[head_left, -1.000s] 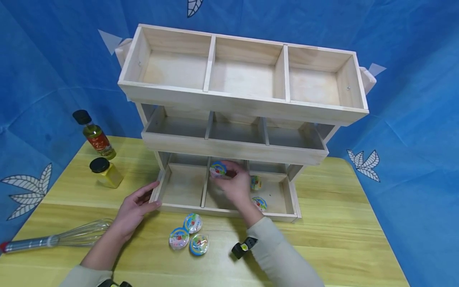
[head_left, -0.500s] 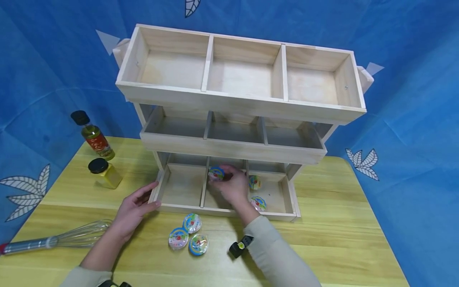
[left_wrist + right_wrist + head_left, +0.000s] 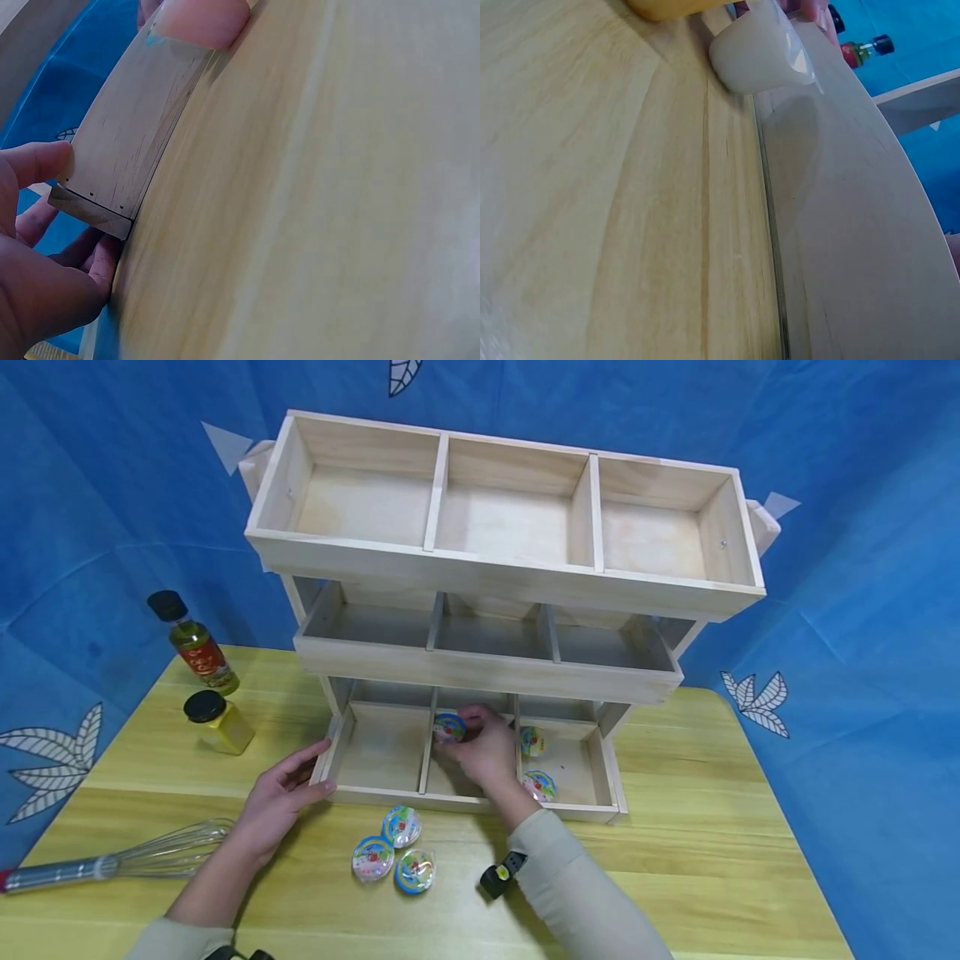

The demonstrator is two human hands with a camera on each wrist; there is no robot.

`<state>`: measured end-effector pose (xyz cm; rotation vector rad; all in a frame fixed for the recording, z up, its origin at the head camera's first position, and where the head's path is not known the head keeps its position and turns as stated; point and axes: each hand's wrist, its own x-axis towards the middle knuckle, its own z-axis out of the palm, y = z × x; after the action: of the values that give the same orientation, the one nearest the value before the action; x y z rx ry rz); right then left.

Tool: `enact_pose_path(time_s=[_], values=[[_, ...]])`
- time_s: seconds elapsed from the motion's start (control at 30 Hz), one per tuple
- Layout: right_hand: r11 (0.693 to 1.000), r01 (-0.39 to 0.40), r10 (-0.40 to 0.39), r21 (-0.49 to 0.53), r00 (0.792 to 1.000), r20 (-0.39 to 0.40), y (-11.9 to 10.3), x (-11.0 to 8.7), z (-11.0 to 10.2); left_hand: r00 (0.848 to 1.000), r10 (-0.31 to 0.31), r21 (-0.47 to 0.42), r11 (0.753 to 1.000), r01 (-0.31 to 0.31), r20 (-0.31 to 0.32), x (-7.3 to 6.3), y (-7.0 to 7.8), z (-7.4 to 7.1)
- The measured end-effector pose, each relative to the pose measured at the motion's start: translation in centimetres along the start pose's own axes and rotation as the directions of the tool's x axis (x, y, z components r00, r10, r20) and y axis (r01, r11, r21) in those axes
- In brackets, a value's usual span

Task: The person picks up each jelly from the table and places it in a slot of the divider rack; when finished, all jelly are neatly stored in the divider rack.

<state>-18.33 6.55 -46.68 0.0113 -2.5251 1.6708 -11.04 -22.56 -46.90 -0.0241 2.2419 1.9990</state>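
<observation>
While the lower tray [image 3: 375,796] is held by the left hand [image 3: 281,797], a lidded cup [image 3: 448,727] is pinched by the right hand [image 3: 489,749], leftward of its palm, just beside the left divider [image 3: 428,768].

The left grip [image 3: 276,802], a bare hand, parts thumb and forefinger, other fingers bent behind; its bare forearm [image 3: 217,877] slants up from a pale beige cloth sleeve [image 3: 178,937]. The right grip [image 3: 486,750], also a bare hand, reaches farther forward, thumb and fingers pinching, its matching sleeve [image 3: 588,889] slanting down rightward.
</observation>
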Motion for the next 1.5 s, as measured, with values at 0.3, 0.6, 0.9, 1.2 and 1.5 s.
enact_pose_path(time_s=[0.3,0.6,0.9,1.2,1.5], values=[[0.996,-0.012,0.011,-0.091,1.000,-0.014,-0.1,-0.2,-0.1,1.000,-0.003,-0.001,1.000,0.003,0.000,0.0,-0.2,0.1],[0.992,0.006,-0.005,-0.127,1.000,0.006,-0.1,-0.2,-0.3,1.000,0.004,0.009,1.000,-0.004,0.004,0.0,-0.2,0.1],[0.992,0.010,-0.008,-0.123,1.000,0.014,0.0,-0.2,-0.3,1.000,0.008,-0.015,1.000,-0.008,-0.002,-0.1,0.1,0.2],[0.989,0.006,0.001,-0.145,0.999,0.047,-0.5,-0.5,-0.5,1.000,0.018,-0.006,1.000,-0.018,-0.004,-0.1,0.1,0.2],[0.980,-0.021,0.038,-0.196,0.996,0.086,-2.0,-1.1,-1.7,1.000,0.008,-0.006,1.000,-0.008,0.001,0.0,0.0,0.1]])
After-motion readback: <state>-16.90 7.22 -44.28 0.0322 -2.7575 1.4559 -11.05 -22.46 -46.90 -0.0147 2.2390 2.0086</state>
